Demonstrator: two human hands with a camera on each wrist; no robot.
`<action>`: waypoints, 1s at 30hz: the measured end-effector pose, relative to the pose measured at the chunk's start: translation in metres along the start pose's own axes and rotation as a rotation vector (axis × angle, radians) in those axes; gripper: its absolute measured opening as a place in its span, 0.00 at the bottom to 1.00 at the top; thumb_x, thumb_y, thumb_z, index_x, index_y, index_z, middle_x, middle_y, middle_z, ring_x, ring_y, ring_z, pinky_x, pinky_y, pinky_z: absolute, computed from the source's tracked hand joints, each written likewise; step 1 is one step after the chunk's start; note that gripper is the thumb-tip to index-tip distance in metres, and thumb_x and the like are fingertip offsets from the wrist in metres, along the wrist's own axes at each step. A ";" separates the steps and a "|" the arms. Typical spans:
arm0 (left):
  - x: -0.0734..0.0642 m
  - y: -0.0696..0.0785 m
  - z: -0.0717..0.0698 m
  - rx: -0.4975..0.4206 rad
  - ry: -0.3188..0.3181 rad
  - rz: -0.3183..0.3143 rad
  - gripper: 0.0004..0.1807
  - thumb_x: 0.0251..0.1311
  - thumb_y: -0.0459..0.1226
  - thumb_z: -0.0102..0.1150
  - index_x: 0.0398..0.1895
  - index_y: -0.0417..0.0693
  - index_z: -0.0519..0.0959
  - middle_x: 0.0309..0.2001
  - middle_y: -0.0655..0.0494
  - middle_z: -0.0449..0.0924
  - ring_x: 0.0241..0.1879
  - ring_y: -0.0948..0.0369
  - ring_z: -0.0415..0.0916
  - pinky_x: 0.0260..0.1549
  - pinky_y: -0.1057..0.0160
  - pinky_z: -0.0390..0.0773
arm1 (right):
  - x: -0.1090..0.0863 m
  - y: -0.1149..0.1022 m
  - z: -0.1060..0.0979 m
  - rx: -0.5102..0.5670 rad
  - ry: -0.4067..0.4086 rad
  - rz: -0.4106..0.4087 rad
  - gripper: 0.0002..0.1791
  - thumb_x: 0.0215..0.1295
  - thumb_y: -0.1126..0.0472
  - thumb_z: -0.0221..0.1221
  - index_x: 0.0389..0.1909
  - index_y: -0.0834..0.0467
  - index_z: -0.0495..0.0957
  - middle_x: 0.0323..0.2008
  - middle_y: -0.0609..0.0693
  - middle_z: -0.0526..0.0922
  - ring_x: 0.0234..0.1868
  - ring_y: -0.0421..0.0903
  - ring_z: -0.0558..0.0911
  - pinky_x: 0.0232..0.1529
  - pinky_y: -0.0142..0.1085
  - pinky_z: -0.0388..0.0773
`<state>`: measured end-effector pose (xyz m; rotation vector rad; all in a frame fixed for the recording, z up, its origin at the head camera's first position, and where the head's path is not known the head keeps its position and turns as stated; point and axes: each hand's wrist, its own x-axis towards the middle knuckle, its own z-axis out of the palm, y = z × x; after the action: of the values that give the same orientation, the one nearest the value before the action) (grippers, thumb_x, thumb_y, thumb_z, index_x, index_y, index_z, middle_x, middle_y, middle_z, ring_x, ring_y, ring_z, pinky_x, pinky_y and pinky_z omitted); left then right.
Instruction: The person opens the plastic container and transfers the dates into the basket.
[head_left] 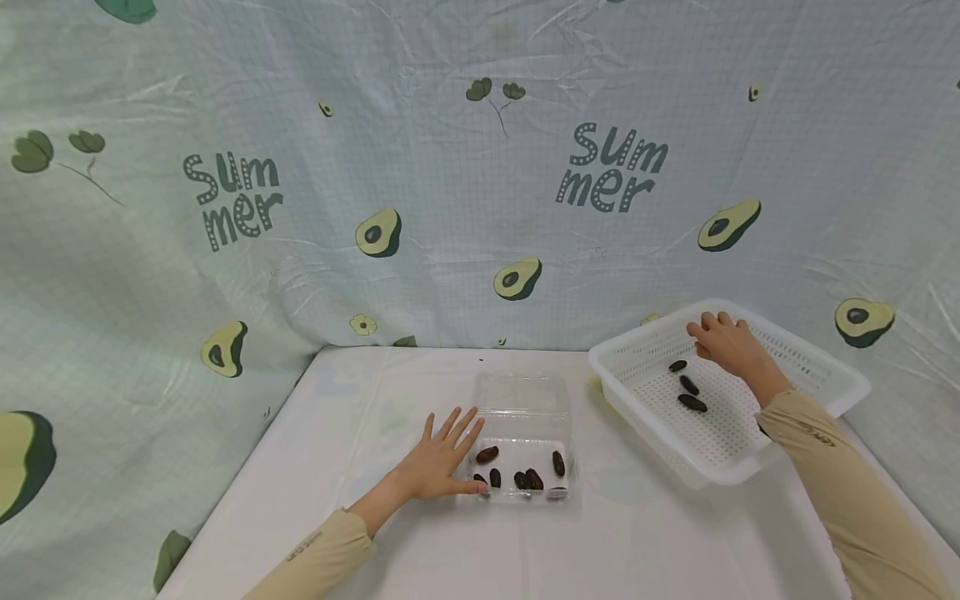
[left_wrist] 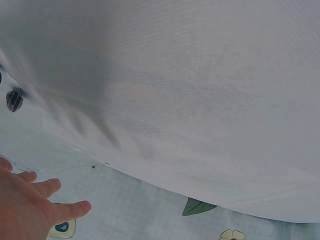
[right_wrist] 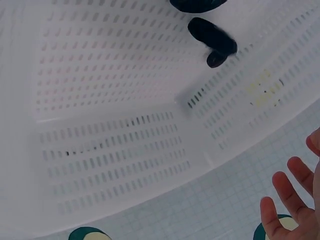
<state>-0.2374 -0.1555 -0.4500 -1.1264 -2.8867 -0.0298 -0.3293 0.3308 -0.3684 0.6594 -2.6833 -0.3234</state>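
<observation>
My left hand [head_left: 437,464] has its fingers spread at the left side of a clear plastic clamshell box [head_left: 525,427], with the thumb at the front rim. Several dark brown dates [head_left: 487,455] lie in the box, whose lid [head_left: 522,392] is folded back behind it. Over the white perforated basket [head_left: 720,477] is my right hand [head_left: 726,343], its fingers bent loosely; nothing shows between them in the right wrist view. Three dark dates [head_left: 689,384] lie on the basket floor, to the left of that hand.
A white cloth [head_left: 300,500] covers the table. Behind it hangs a pale curtain [head_left: 442,167] printed with avocados and lettering, close to the back of the basket. The basket stands at the right, a short gap from the clear box.
</observation>
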 end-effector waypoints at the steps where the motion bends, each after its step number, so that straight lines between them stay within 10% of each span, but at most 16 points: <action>1: 0.000 0.000 0.000 0.001 -0.002 -0.001 0.52 0.51 0.69 0.37 0.70 0.44 0.43 0.71 0.46 0.39 0.69 0.44 0.40 0.57 0.33 0.47 | -0.001 0.000 -0.001 0.001 -0.005 0.000 0.08 0.57 0.66 0.55 0.35 0.61 0.65 0.28 0.56 0.65 0.25 0.50 0.62 0.21 0.39 0.58; 25: 0.002 -0.001 0.003 0.010 -0.019 -0.016 0.52 0.51 0.69 0.37 0.70 0.46 0.41 0.71 0.48 0.39 0.69 0.46 0.39 0.57 0.33 0.47 | -0.003 -0.023 -0.024 0.109 0.172 -0.145 0.10 0.51 0.66 0.61 0.33 0.56 0.71 0.30 0.51 0.71 0.28 0.47 0.69 0.23 0.40 0.66; 30: 0.001 0.000 0.003 -0.002 -0.014 -0.012 0.53 0.50 0.70 0.36 0.70 0.45 0.42 0.71 0.47 0.39 0.69 0.45 0.39 0.57 0.33 0.46 | -0.001 -0.040 -0.031 0.128 0.329 -0.264 0.19 0.69 0.49 0.37 0.33 0.56 0.72 0.29 0.51 0.72 0.27 0.47 0.70 0.21 0.37 0.65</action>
<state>-0.2387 -0.1548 -0.4525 -1.1148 -2.9067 -0.0254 -0.2999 0.2923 -0.3525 1.0135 -2.3198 -0.0972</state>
